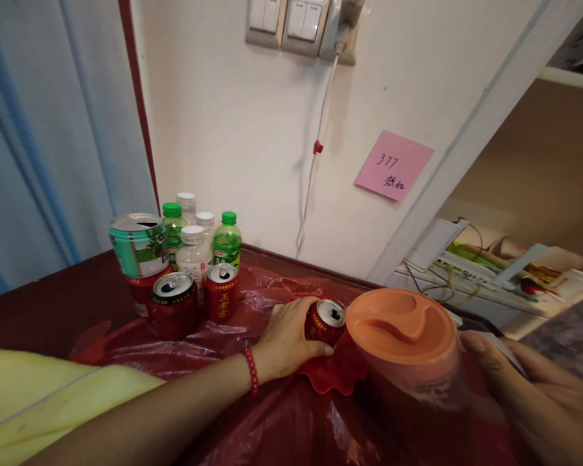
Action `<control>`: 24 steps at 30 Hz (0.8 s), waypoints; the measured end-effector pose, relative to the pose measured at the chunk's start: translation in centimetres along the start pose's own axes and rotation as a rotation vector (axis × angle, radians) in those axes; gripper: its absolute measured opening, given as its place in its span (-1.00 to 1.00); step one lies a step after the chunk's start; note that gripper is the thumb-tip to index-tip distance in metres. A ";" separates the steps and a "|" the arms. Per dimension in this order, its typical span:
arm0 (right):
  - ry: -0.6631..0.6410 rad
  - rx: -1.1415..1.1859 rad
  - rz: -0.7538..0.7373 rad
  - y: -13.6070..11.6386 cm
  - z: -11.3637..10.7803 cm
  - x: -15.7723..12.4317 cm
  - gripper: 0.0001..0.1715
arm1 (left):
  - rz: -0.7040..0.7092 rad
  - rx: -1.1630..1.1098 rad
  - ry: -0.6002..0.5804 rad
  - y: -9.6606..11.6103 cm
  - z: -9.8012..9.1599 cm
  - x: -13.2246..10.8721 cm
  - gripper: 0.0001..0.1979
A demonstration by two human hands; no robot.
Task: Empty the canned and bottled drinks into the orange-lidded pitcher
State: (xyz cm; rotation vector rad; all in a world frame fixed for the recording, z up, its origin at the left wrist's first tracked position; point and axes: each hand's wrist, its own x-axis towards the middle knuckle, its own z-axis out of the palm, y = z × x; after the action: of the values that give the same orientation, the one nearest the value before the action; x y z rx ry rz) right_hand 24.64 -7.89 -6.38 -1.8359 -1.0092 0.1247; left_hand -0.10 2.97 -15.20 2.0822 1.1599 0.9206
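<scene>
My left hand (289,336), with a red bead bracelet at the wrist, is wrapped around an opened red drink can (328,321). The can stands on or just over a red wavy-edged mat or dish (337,369); contact underneath is hidden. Close beside it on the right is a clear plastic pitcher (412,395) with an orange lid (391,343). My right hand (539,388) is closed on the pitcher's handle side, its thumb near the lid's edge. The pitcher's lower part blurs into the dark red table covering.
Left of my hand stand red cans (221,294), a large green can (138,246) and several bottles with green or white caps (227,243). A yellow cloth (53,395) lies front left. Behind are a wall with a pink note (393,165), a white cord (315,175) and shelves (539,278).
</scene>
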 end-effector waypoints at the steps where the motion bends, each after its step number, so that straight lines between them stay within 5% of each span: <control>1: 0.016 -0.020 -0.011 -0.1 0.0 -0.2 -0.62 | -0.001 0.000 -0.002 0.0 0.0 0.0 -0.23; 11: -0.069 -0.001 0.107 0.6 -0.2 1.1 -0.51 | -0.007 0.006 -0.006 0.1 0.0 0.1 -0.23; 24: 0.009 -0.140 0.082 -2.7 0.1 -1.7 -0.58 | -0.029 0.021 0.000 0.2 -0.1 0.1 -0.24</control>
State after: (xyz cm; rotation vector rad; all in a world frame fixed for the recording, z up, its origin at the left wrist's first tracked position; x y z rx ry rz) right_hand 21.91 -8.60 -4.82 -2.0042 -0.9569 0.0975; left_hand -0.05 2.97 -14.94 2.0764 1.2019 0.8982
